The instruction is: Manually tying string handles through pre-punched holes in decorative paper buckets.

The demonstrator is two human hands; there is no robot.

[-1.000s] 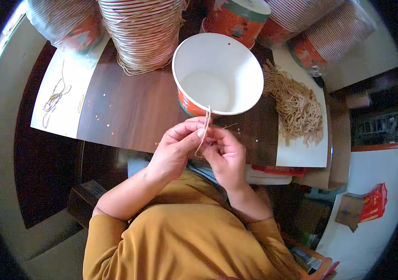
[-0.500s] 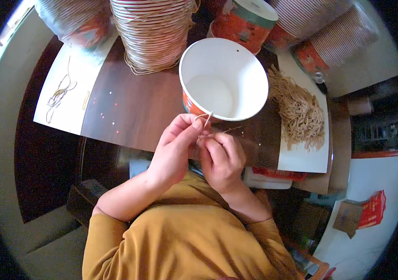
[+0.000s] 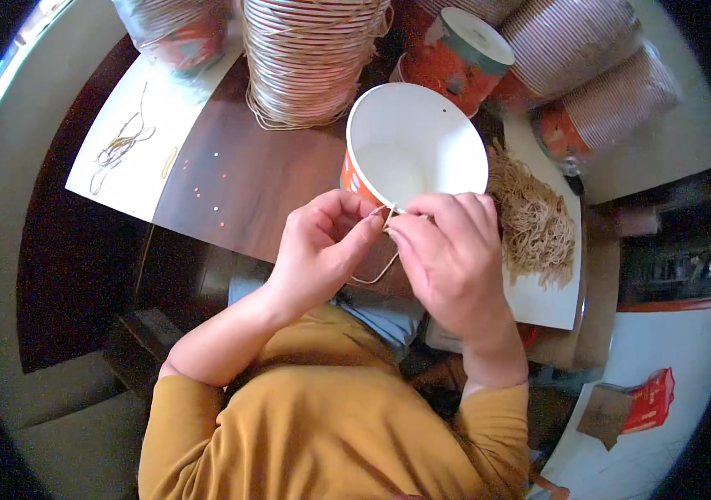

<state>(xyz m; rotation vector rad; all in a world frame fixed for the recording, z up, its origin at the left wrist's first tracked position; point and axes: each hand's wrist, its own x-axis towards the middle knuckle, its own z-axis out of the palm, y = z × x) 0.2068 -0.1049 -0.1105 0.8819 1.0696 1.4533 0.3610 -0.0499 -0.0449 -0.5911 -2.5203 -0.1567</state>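
Note:
A white paper bucket (image 3: pixel 430 137) with an orange-red outside stands on the table, its open mouth tilted toward me. At its near rim a tan string (image 3: pixel 382 273) passes through, with a loose loop hanging below my fingers. My left hand (image 3: pixel 322 237) pinches the string close to the rim between thumb and forefinger. From the right, my right hand (image 3: pixel 455 246) pinches the same string just beside it, its fingertips almost meeting the left ones. The exact knot or crossing between the fingertips is too small to make out.
Behind stands a tall stack of buckets (image 3: pixel 314 58) draped with tan strings. Wrapped bucket stacks (image 3: pixel 572 42) lie at the back right, near an upturned bucket (image 3: pixel 464 58). A heap of tan strings (image 3: pixel 535 221) lies right; a tangled cord (image 3: pixel 122 150) rests on white board at left.
My right hand has risen to the bucket rim and turned over, pinching the string there. A loop of string now hangs below the hands. The view has shifted slightly.

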